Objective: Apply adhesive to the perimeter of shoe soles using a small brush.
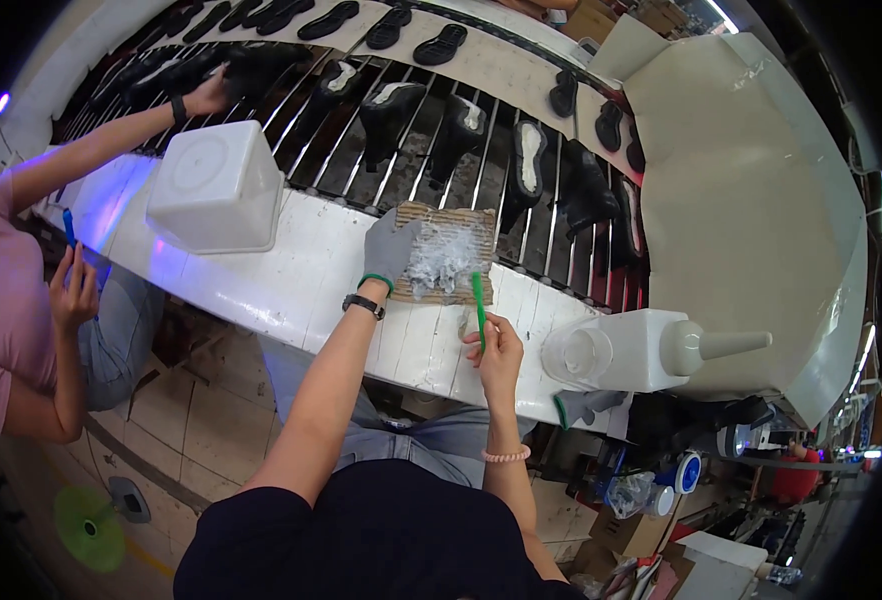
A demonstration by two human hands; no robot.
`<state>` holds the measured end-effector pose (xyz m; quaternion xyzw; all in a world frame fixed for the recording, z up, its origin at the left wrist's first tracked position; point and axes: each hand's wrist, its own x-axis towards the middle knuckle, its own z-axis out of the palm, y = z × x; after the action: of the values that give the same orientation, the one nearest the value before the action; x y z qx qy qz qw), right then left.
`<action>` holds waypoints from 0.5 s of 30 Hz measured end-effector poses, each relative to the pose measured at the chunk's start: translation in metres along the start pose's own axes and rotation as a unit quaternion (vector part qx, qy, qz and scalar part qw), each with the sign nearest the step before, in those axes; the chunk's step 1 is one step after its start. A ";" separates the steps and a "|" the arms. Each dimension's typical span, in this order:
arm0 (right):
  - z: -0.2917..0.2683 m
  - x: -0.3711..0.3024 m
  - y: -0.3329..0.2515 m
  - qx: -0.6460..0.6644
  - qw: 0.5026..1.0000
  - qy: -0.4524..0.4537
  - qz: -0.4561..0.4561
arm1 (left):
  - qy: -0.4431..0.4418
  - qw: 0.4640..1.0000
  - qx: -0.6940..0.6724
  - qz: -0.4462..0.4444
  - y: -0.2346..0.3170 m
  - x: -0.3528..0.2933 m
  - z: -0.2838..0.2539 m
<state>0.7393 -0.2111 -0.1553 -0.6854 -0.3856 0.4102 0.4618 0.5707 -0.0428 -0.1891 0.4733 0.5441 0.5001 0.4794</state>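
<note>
My left hand [389, 248], in a grey glove with a green cuff, grips the left side of a piece of corrugated cardboard [441, 214]. White paste-like residue [449, 258] coats the middle of the cardboard. My bare right hand [499, 352] pinches the handle of a slim green brush [480, 305]. The brush's upper end lies at the cardboard's right edge; whether its bristles touch it I cannot tell. Beyond the cardboard, several black boots [461, 130] with white patches on their undersides lie on a roller conveyor [311, 172].
A white ledge [321, 260] borders the conveyor. On it stand a square white container [211, 185] at left, a clear cup [573, 357] and a white bottle [651, 350] at right. Black soles [441, 45] line the far shelf. A co-worker [31, 290] reaches over the conveyor at left.
</note>
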 end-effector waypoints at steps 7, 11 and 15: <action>0.011 0.037 -0.014 -0.127 0.987 0.037 -0.093 | 0.034 0.991 0.124 0.029 0.003 0.001 0.005; 0.027 0.044 -0.013 -0.332 0.919 0.056 -0.208 | -0.023 0.992 0.126 -0.007 0.017 -0.004 0.011; 0.035 0.027 -0.011 -0.465 0.857 0.045 -0.218 | 0.020 0.983 0.181 -0.002 0.007 -0.005 0.014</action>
<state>0.7149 -0.1724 -0.1587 -0.7365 -0.6497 0.0407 0.1840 0.5849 -0.0462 -0.1829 0.5410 0.6362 0.4014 0.3760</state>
